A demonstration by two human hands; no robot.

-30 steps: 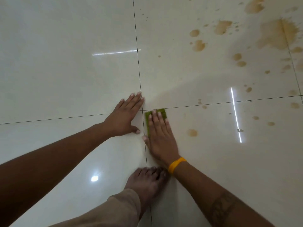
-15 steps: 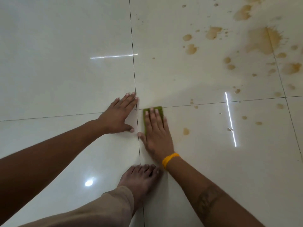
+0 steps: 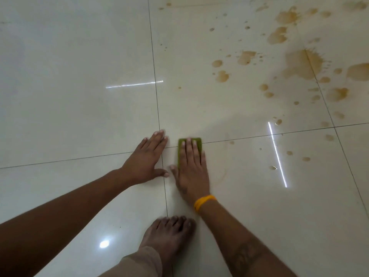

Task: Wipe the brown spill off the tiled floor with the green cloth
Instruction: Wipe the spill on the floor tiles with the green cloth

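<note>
Two hands are flat on the tiled floor (image 3: 79, 116), and nearest of all a bare foot (image 3: 169, 236) is planted just behind them beside a grout line. Just beyond it the left hand (image 3: 146, 162) lies spread, palm down, holding nothing, apparently as a prop for the body. Close on its right, the right hand (image 3: 190, 170), with a yellow band (image 3: 203, 202) at the wrist, is pressed flat with fingers together on the green cloth (image 3: 180, 152), pinning it to the floor rather than gripping it; the cloth is folded into a narrow strip whose long axis runs away from the person, its far end peeking out past the fingertips at the tile seam. The brown spill (image 3: 299, 64) lies ahead and well to the right of the cloth (the heaviest blotches are far off, toward the upper right), with scattered drops nearer, to the right. So the coming stroke looks to be forward and rightward, and the right hand, already on the cloth, is the nearer one. Most of the wiping appears undone.
</note>
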